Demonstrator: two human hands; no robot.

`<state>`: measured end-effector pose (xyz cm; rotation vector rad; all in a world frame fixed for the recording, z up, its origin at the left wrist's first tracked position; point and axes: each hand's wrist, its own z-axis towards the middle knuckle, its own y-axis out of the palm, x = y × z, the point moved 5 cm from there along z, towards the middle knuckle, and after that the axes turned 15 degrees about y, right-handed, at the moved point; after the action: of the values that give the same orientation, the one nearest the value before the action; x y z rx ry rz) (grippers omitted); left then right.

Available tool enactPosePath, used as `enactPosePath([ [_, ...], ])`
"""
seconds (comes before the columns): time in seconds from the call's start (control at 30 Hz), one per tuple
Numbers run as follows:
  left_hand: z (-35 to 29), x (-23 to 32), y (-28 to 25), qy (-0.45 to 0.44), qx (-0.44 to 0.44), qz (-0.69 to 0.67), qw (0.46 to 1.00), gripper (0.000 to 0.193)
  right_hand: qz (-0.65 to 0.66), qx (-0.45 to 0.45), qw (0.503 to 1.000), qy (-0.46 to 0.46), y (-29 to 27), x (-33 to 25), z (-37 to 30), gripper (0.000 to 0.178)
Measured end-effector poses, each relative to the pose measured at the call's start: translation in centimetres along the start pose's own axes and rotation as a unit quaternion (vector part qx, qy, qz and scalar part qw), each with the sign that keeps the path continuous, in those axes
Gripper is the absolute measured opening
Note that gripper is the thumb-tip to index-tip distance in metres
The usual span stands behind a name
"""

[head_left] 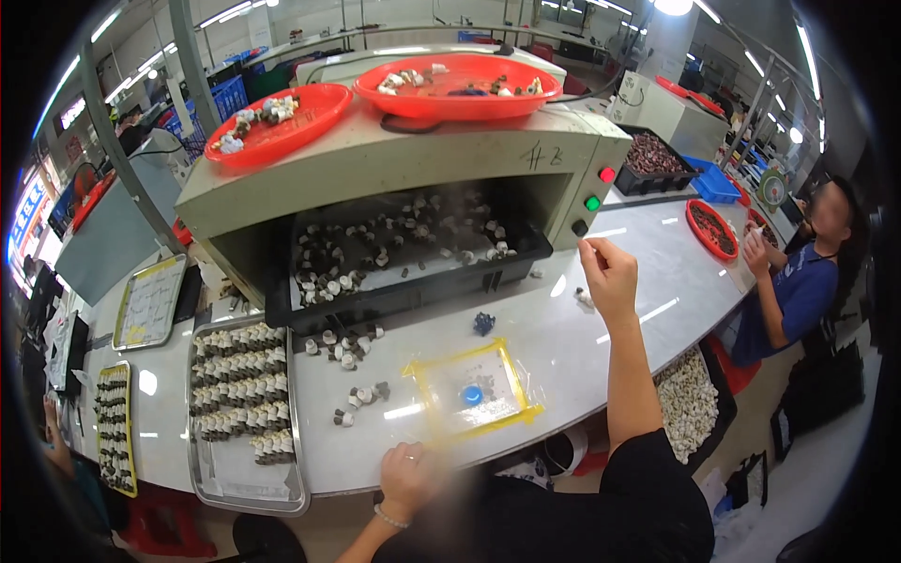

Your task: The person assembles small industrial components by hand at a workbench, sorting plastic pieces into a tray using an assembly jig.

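My right hand (613,280) is raised at the right of a beige machine (394,169), its fingers pinched together. The fingertips show just below a black knob (580,228); whether they touch it, or hold something small, I cannot tell. My left hand (407,476) rests at the table's near edge with curled fingers, and whatever may be in them is hidden. Between the hands lies a yellow-taped sheet (511,380) with a blue round cap (472,395) on it. Small white-and-dark parts (345,349) are scattered on the table, left of the sheet.
A black tray (404,298) of similar parts sits in the machine's opening. Red trays (460,105) stand on top. At left, a metal tray (246,474) holds rows of parts. A dark blue lump (483,324) lies behind the sheet. A co-worker (798,281) sits at right.
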<state>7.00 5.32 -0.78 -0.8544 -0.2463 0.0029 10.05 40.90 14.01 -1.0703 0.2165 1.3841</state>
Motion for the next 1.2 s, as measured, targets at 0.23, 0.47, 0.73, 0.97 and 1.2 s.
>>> enactPosePath([
  [0.23,1.1,0.1,-0.6,0.0,-0.021,-0.027,0.999,0.017,-0.205,-0.058,0.958,0.192,-0.4,10.4,-6.4,0.022],
  [0.47,1.2,0.3,-0.6,0.001,-0.007,-0.013,1.0,0.016,-0.161,-0.042,0.97,0.176,-0.2,11.5,-5.4,0.021],
  [0.73,1.1,0.0,-0.3,-0.023,-0.004,-0.006,1.0,0.017,-0.144,-0.07,0.959,0.232,2.6,16.5,-4.6,0.027],
  [0.97,0.9,0.1,-0.7,0.003,-0.002,-0.001,1.0,0.015,-0.113,-0.007,0.988,0.101,2.3,14.5,-4.8,0.029],
  [1.2,0.9,-0.2,-0.3,-0.003,-0.026,-0.02,0.999,0.017,0.011,0.019,0.997,-0.08,1.8,2.6,-0.2,0.026],
])
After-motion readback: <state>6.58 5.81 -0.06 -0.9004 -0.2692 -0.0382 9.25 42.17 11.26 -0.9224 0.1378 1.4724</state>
